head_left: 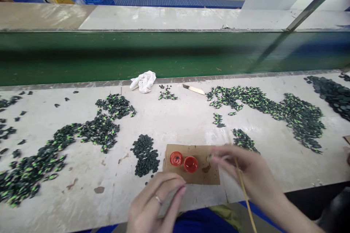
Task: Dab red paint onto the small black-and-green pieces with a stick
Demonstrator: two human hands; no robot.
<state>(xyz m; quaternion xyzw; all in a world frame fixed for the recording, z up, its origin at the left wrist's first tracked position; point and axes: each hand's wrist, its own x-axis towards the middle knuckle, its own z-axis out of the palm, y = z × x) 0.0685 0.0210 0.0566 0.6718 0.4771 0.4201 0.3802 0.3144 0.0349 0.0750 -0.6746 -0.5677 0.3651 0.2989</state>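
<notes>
My left hand point(155, 204) hovers at the table's front edge, pinching a small grey flat piece point(167, 202) between thumb and fingers; a ring sits on one finger. My right hand point(246, 173) is blurred and holds a thin yellow stick point(244, 193) that runs down toward me, its tip near a brown cardboard square point(203, 174). Two small red caps point(183, 161) stand on the cardboard, just left of the right hand. A small pile of dark round pieces point(144, 154) lies left of the cardboard.
Heaps of black-and-green small parts point(273, 107) spread across the white table point(177, 123), also at the left point(54, 153). Dark discs point(332, 93) lie at far right. A crumpled white cloth point(144, 81) and a knife blade point(194, 89) rest near the green conveyor belt point(164, 52).
</notes>
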